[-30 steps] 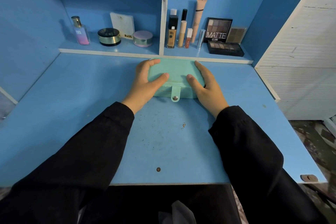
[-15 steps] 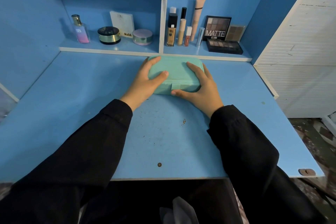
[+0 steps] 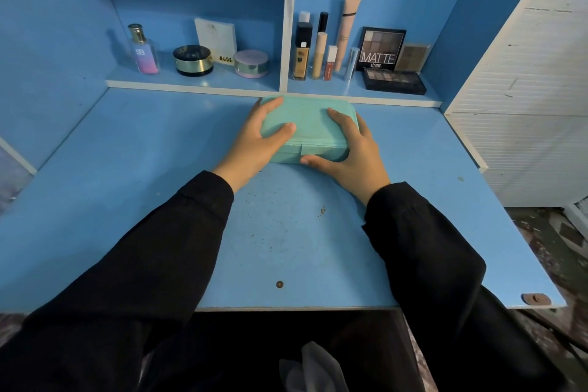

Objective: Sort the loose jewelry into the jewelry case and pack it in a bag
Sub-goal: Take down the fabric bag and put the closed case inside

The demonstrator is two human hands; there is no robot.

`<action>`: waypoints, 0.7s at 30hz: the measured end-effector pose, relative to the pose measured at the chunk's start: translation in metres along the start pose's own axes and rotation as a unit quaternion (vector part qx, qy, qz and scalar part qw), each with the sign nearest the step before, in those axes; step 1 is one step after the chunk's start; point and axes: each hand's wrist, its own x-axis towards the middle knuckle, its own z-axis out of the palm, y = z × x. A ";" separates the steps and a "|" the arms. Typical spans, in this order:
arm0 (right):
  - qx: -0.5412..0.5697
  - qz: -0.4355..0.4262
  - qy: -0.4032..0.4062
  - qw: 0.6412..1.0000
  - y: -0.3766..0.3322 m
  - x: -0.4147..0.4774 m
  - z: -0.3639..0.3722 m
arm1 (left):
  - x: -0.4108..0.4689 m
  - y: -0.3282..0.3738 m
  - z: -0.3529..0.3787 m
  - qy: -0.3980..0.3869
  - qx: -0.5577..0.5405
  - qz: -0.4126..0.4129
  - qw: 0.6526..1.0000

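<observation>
A closed teal jewelry case (image 3: pixel 310 124) lies on the blue desk (image 3: pixel 159 184), close to the low shelf at the back. My left hand (image 3: pixel 254 143) grips its left end, thumb on the lid and fingers wrapped over the far corner. My right hand (image 3: pixel 353 153) holds the right end, fingers on the lid and thumb pressed against the front wall at the clasp tab. No loose jewelry is in view. A pale grey cloth item (image 3: pixel 313 369) shows below the desk's front edge, at my lap.
The back shelf holds a perfume bottle (image 3: pixel 143 49), two round compacts (image 3: pixel 192 60), several makeup tubes (image 3: pixel 319 54) and eyeshadow palettes (image 3: pixel 380 49). A white slatted cabinet (image 3: pixel 525 105) borders the desk on the right.
The clasp tab that hung loose in front of the case a second ago is now folded flat against the front. My right thumb has moved onto it. The case has not shifted.
</observation>
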 end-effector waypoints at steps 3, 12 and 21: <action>0.015 0.006 -0.005 1.000 0.000 0.000 0.001 | -0.002 0.000 0.004 0.027 -0.011 -0.004 1.000; 0.234 0.148 0.125 0.953 -0.012 0.009 0.023 | -0.005 0.010 0.015 0.099 -0.065 -0.043 0.992; 0.184 0.143 0.160 0.959 -0.003 0.018 0.023 | 0.007 0.010 0.033 0.145 -0.030 -0.041 0.988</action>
